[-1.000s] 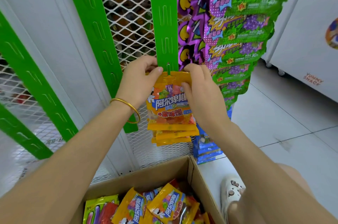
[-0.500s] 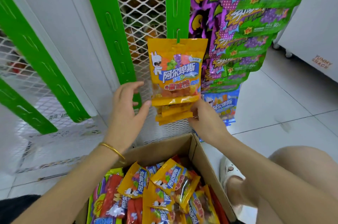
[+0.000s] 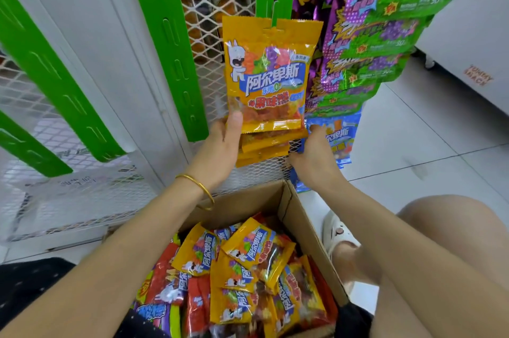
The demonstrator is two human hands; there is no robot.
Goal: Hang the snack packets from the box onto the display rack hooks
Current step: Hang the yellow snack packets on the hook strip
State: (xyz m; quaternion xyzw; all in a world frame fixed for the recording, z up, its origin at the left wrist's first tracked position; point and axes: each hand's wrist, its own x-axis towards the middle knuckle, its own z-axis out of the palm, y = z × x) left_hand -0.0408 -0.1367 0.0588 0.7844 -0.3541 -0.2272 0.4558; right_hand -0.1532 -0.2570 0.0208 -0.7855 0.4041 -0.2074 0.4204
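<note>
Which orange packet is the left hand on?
The front hanging packet: left hand pinches its lower corner. Others hang behind it or lie in the box.

Roughly four orange packets (image 3: 271,73) hung above the fingers (image 3: 234,122); four green strips (image 3: 170,48); one cardboard box (image 3: 303,227) below.

Glossy packets (image 3: 271,75) (matt cardboard box (image 3: 300,216))

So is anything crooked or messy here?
Nothing is torn or spilled. The front orange packet hangs slightly tilted on its hook, and the orange packets behind it stick out crooked underneath. In the cardboard box the loose packets lie in a jumble.
</note>
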